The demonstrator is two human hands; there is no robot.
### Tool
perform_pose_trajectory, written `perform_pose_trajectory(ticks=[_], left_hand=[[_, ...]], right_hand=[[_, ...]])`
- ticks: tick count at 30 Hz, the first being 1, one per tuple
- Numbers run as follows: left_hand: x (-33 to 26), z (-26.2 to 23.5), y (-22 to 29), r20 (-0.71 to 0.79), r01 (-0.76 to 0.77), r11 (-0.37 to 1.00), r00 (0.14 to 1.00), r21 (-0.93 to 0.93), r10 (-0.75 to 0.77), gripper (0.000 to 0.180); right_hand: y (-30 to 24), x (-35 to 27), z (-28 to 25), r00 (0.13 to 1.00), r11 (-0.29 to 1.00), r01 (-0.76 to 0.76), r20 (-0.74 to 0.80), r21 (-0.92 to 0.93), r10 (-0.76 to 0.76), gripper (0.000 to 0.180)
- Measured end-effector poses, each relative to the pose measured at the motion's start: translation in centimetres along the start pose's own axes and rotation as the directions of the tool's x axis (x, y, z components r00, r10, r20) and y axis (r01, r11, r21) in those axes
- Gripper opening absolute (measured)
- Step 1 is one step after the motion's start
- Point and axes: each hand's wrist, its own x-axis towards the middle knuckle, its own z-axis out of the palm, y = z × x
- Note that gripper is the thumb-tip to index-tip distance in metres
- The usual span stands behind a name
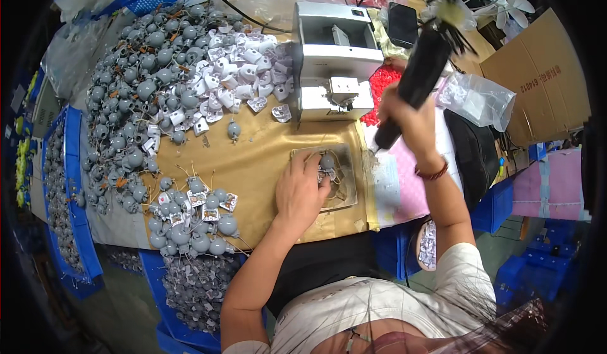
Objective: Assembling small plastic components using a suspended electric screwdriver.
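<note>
My left hand holds a small grey ball-shaped part with thin wires. It presses the part down on a square metal plate near the table's front edge. My right hand is wrapped around a black electric screwdriver, raised and tilted to the right of the plate. The driver's tip points down and left, apart from the part. Small red pieces lie in a pile just behind my right hand, partly hidden by it.
A white machine stands behind the plate. Grey balls and white plastic housings are heaped to its left. Assembled pieces lie near the front edge, above a filled blue crate. A phone and carton are on the right.
</note>
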Motion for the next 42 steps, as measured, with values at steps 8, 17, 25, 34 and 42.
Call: perform_pose_trajectory(ticks=[8,17,25,34,42], left_hand=[[-0.2,0.2,-0.2,-0.038,-0.14,0.989,0.99,-0.051,0.138,0.037],[-0.1,-0.1,-0.2,-0.072,-0.171,0.983,0.983,-0.061,0.167,0.035],[-0.5,0.3,-0.5,-0.079,-0.164,0.983,0.984,-0.083,0.158,0.034],[-3.4,-7.2,0.3,0.153,0.356,0.712,0.93,-0.606,-0.334,0.041],[-6.9,-22.8,-8.8,-0.066,0.427,0.881,0.904,0.205,-0.423,0.036]], right_hand=[[9.5,5.4,-12.3,0.864,0.539,0.107,-0.19,-0.835,-0.467,0.061],[7.2,-5.4,2.5,0.893,0.936,0.264,0.426,-0.232,-0.146,0.022],[9.1,-6.5,6.9,0.969,0.959,-0.223,0.147,0.177,0.198,0.012],[7.3,-5.1,3.9,0.928,0.927,-0.284,0.314,0.243,0.202,0.022],[9.5,-3.6,-7.2,0.98,0.816,0.0,0.163,-0.578,0.115,0.013]])
